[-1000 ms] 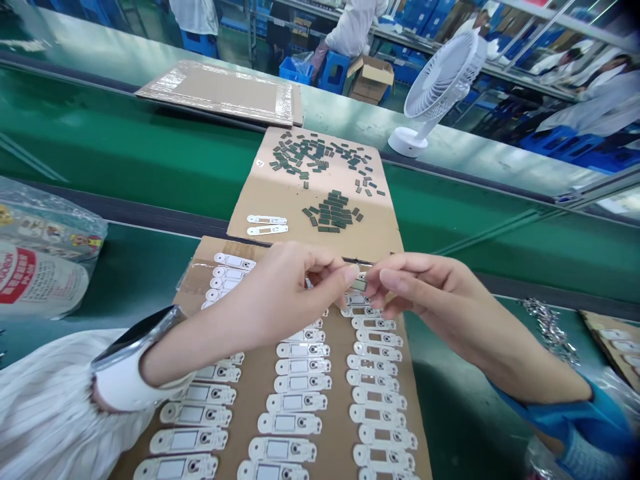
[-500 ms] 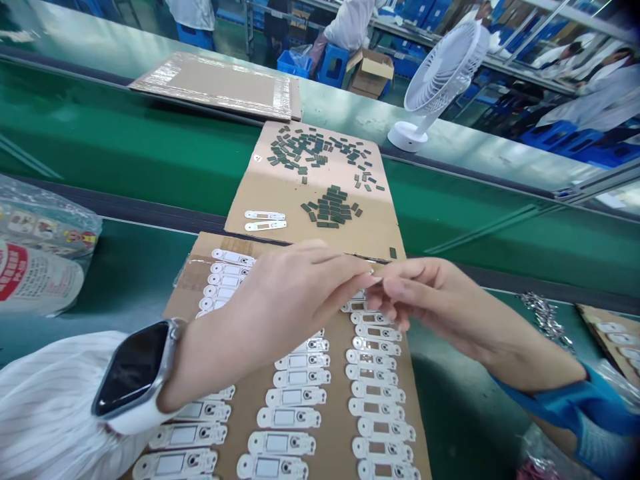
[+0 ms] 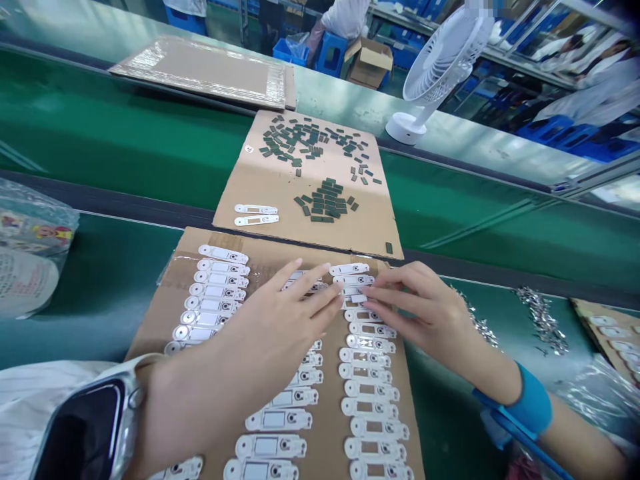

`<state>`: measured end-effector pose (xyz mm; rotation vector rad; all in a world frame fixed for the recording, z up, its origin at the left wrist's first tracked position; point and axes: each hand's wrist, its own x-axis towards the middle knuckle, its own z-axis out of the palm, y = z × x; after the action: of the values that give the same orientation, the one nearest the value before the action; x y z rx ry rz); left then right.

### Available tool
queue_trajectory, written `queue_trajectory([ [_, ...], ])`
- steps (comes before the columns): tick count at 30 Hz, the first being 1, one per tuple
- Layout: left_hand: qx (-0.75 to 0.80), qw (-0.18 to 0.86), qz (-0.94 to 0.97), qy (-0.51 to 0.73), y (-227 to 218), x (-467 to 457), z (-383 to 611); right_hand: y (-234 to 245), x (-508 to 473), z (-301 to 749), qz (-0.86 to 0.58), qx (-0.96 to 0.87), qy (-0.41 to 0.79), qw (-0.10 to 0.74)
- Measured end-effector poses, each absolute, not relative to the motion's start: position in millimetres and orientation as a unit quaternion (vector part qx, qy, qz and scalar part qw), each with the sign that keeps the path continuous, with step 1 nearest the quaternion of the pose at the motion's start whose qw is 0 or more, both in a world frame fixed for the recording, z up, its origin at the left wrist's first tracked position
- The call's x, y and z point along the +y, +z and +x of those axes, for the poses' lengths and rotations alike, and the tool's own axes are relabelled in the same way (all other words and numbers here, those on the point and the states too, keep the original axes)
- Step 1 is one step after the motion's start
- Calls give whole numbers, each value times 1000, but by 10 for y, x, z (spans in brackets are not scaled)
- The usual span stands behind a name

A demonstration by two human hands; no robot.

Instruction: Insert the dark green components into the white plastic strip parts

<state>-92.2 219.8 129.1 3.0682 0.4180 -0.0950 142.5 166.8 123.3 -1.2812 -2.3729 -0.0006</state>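
My left hand [image 3: 260, 340] lies flat with its fingers stretched out over the rows of white plastic parts [image 3: 373, 393] on the near cardboard sheet [image 3: 327, 460]. My right hand [image 3: 425, 310] rests beside it, fingers extended, fingertips touching the top parts of the right-hand column [image 3: 350, 280]. The fingertips of both hands almost meet. Neither hand visibly holds anything. A smartwatch [image 3: 85, 433] sits on my left wrist, and a blue band [image 3: 533, 403] is on my right wrist.
A second cardboard sheet [image 3: 260, 187] beyond carries small dark green chips [image 3: 325, 203] in piles and two white parts [image 3: 255, 215]. A white desk fan [image 3: 435, 73] stands at the back right. Metal bits [image 3: 543, 317] lie right. A plastic bag [image 3: 30, 253] sits left. Other people work behind.
Both hands came down from a raised pinch, where they held a small piece between them, onto the near sheet. Their fingers are now spread flat on the white parts.
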Motion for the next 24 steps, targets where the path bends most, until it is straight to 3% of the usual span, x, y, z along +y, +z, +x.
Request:
queue_trajectory([
  [24,151,59,985,-53,1280,2206,-908,1230,1633,1343,-483,-849,4,213],
])
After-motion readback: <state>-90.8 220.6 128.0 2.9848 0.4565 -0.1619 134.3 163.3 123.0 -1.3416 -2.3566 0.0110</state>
